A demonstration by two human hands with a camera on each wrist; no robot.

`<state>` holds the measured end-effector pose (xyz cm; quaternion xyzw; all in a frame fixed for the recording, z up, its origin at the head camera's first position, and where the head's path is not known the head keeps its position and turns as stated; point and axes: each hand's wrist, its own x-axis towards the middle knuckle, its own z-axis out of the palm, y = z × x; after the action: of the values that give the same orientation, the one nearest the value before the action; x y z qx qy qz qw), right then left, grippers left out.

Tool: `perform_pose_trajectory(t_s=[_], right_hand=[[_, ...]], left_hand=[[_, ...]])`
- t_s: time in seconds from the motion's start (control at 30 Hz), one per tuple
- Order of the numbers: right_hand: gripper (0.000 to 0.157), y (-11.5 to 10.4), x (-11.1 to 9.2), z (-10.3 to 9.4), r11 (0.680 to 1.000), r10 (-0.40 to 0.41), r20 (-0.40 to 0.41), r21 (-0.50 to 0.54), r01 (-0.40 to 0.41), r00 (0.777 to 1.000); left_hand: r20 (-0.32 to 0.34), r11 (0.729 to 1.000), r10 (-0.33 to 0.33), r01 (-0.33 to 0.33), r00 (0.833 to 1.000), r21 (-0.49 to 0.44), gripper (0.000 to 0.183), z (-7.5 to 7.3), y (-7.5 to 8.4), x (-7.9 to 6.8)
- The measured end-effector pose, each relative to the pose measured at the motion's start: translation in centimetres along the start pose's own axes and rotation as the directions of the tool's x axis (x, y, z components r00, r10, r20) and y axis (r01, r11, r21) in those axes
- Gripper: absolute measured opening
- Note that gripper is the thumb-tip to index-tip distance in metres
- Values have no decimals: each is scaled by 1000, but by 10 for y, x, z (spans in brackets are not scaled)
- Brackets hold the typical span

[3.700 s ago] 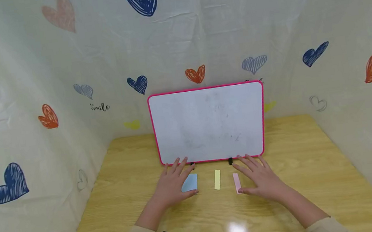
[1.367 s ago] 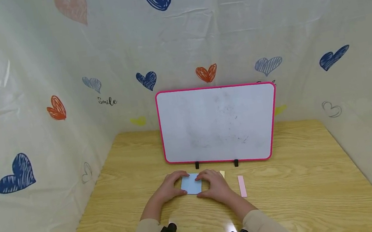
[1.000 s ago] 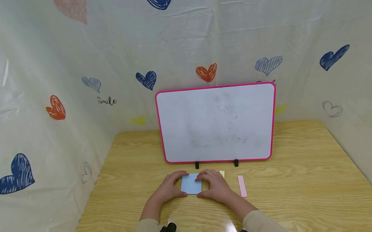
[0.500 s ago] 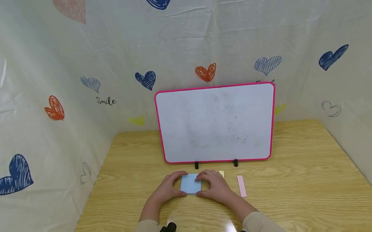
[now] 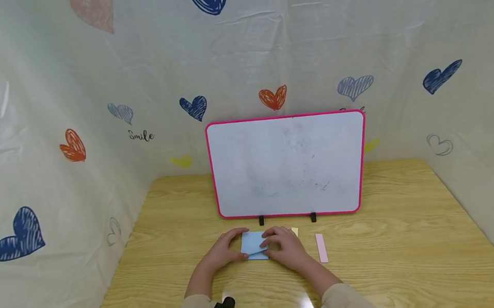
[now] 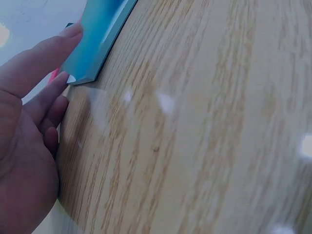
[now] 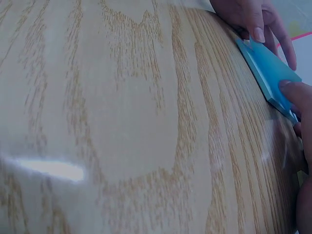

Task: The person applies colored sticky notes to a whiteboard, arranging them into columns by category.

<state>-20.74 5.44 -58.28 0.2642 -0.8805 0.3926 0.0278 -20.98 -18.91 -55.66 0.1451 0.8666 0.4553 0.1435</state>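
A pad of blue sticky notes [image 5: 250,243] lies on the table in front of the whiteboard; in the left wrist view the pad [image 6: 100,41] shows its thickness. My left hand [image 5: 219,252] holds the pad by its left side, thumb at the near corner and fingers at the far one. At the right side, my right hand [image 5: 286,246] pinches the top sheet near its front corner. That sheet's near edge is lifted, with blue paper showing beneath it. In the right wrist view, the right thumb [image 7: 288,87] lies on the blue sheet.
A whiteboard [image 5: 291,166] with a pink frame stands behind the hands on small black feet [image 5: 313,217]. A pink paper strip [image 5: 322,248] lies right of my right hand, which partly hides a yellow strip [image 5: 295,231]. Heart-printed sheeting [image 5: 124,76] surrounds the wooden table [image 5: 403,237].
Both hands came from beside the whiteboard's foot to the blue pad. In the last half second the right fingers moved slightly, and the top sheet's near edge rose off the pad.
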Motion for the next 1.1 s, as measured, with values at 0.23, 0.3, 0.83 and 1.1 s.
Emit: perform_pose_trajectory(t_s=[0.23, 0.3, 0.83, 1.1], right_hand=[[10, -1, -2, 1, 999, 29, -24, 30, -28, 999], [8, 0, -1, 1, 999, 36, -27, 41, -34, 999], [4, 1, -2, 1, 972, 111, -92, 219, -89, 990], [5, 1, 0, 0, 941, 177, -87, 307, -142, 980]], left_hand=[[-27, 1000, -6, 6, 1000, 8, 65, 4, 2, 0], [-46, 1000, -9, 10, 999, 13, 62, 6, 3, 0], [-83, 998, 51, -48, 995, 45, 63, 9, 1, 2], [-86, 998, 55, -51, 995, 43, 62, 9, 3, 1]])
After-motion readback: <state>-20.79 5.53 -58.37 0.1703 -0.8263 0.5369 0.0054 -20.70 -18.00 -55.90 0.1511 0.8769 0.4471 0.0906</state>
